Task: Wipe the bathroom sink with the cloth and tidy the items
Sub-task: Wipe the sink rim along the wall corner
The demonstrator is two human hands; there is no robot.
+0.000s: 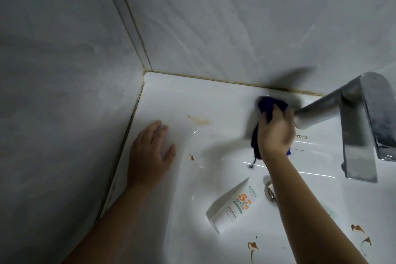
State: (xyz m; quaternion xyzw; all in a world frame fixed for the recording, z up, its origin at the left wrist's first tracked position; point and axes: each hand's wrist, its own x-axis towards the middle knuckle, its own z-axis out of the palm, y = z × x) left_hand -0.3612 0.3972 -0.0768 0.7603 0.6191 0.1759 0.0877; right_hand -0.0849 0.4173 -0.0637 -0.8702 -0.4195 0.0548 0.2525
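The left hand (pixel 150 152) lies flat, fingers spread, on the white sink (pixel 192 96) rim, well left of the chrome faucet (pixel 351 118). Below the faucet's spout a white sunscreen tube (pixel 233 206) lies in the basin beside the drain (pixel 269 191); the right hand (pixel 275 133) clutches a dark blue cloth (pixel 271 106) against the back ledge just left of the spout

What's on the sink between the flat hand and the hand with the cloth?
In the head view, a brownish smear on the white sink lies between the left hand and the right hand.

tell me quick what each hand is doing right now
Left hand: open, flat on the sink rim, holding nothing.
Right hand: closed on the blue cloth.
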